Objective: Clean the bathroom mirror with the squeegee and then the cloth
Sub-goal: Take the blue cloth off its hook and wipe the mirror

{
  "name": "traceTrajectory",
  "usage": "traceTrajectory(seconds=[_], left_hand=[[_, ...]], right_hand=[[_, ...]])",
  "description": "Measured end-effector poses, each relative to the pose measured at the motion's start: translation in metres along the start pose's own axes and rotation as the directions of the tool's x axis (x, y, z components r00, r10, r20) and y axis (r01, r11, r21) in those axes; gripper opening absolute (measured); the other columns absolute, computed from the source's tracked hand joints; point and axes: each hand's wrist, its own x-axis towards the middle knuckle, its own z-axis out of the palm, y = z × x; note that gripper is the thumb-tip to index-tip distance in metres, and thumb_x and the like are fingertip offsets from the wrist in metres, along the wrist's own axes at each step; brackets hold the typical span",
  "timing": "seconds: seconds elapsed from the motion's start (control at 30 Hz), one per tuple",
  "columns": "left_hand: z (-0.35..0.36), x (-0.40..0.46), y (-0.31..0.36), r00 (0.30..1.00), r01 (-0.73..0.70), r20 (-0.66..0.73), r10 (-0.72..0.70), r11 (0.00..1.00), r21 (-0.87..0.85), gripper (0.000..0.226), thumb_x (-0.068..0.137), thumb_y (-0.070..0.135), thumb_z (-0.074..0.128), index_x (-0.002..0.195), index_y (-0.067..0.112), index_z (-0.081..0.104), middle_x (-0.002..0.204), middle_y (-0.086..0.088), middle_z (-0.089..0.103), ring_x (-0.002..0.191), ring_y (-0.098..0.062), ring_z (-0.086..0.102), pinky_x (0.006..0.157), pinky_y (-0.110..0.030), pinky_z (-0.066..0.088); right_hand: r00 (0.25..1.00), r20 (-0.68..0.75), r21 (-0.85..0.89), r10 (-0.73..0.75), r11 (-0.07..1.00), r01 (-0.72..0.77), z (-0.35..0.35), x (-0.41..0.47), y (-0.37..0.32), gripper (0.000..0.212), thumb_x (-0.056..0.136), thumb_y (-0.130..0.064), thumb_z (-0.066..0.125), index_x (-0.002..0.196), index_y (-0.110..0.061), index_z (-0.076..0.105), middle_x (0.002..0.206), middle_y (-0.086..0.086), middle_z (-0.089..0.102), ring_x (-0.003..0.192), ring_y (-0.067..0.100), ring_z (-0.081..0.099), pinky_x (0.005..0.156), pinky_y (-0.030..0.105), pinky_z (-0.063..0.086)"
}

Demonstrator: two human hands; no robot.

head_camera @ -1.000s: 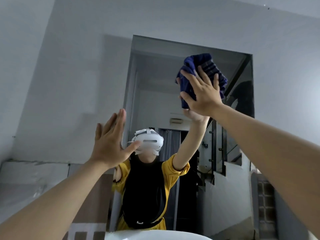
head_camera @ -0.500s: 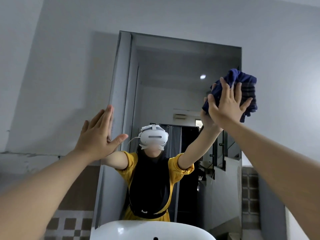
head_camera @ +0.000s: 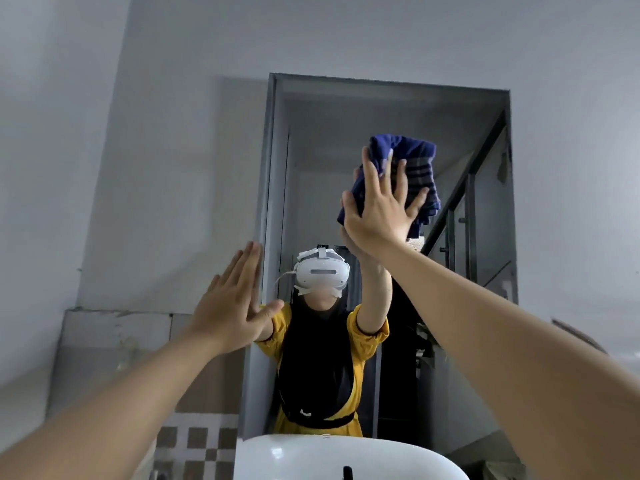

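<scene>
Grey bathroom walls fill most of the view, with a band of checked tiles (head_camera: 201,445) low on the left. Nearest, two bare forearms reach up from the bottom corners. At the bottom edge sits a white basin (head_camera: 311,459), its rim curving below the mirror (head_camera: 485,271). The left hand (head_camera: 230,306) is raised flat, fingers together and thumb spread out to the right, holding nothing; it lies over the wall just beside the mirror's left edge, though I cannot tell whether the palm touches the surface. The right hand (head_camera: 379,216) is higher, in the upper middle of the glass, fingers splayed wide and pressed flat against a bunched dark blue cloth (head_camera: 412,171) with faint stripes. The cloth is pinned between palm and mirror rather than gripped in a fist, and it spills out above and to the right of the fingers. Beyond, the glass reflects a person in a yellow top with a dark front and a white headset (head_camera: 322,271), one arm stretched up to meet the cloth. Deeper in the reflection are a dark stair rail (head_camera: 464,202) climbing to the right and a dim doorway behind the figure.
</scene>
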Motion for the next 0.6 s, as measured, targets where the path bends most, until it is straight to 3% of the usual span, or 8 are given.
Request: traceTrajectory(seconds=[0.13,0.3,0.43,0.6], left_hand=[[-0.002,-0.005,-0.009,0.999,-0.034,0.030,0.035,0.999,-0.021,0.096,0.078,0.070,0.036,0.144,0.031,-0.022,0.157,0.009,-0.016,0.145,-0.011,-0.009,0.115,-0.052,0.019],[-0.007,-0.008,-0.011,0.994,-0.069,0.080,0.069,0.998,-0.010,0.106,0.079,0.065,0.051,0.140,0.033,-0.030,0.153,0.012,-0.028,0.142,-0.008,-0.020,0.114,-0.040,0.004],[-0.007,-0.008,-0.015,0.991,-0.071,0.111,0.070,0.997,0.003,0.110,0.076,0.069,0.050,0.139,0.032,-0.032,0.152,0.012,-0.031,0.141,-0.008,-0.023,0.112,-0.037,-0.002],[-0.006,-0.010,-0.017,0.991,-0.074,0.107,0.075,0.997,-0.016,0.109,0.070,0.078,0.040,0.141,0.032,-0.029,0.153,0.012,-0.028,0.141,-0.009,-0.022,0.113,-0.037,-0.001]], right_hand=[[0.991,0.061,0.005,-0.117,0.993,0.117,0.016,-0.001,-0.040,0.067,0.095,-0.044,0.037,0.149,-0.042,-0.002,0.163,0.000,-0.007,0.148,0.024,-0.007,0.109,0.056,-0.017],[0.963,0.122,0.038,-0.242,0.970,0.239,0.034,-0.002,-0.089,0.067,0.096,-0.045,0.036,0.149,-0.043,-0.005,0.162,0.003,-0.009,0.148,0.027,-0.009,0.103,0.052,-0.024],[0.932,0.148,0.043,-0.331,0.944,0.329,0.046,-0.006,-0.117,0.072,0.095,-0.044,0.038,0.148,-0.044,-0.010,0.162,0.005,-0.007,0.148,0.029,-0.008,0.107,0.057,-0.019],[0.932,0.129,0.005,-0.339,0.940,0.342,0.049,-0.006,-0.118,0.076,0.095,-0.044,0.040,0.147,-0.041,-0.014,0.163,0.003,-0.005,0.148,0.029,-0.006,0.109,0.059,-0.016]])
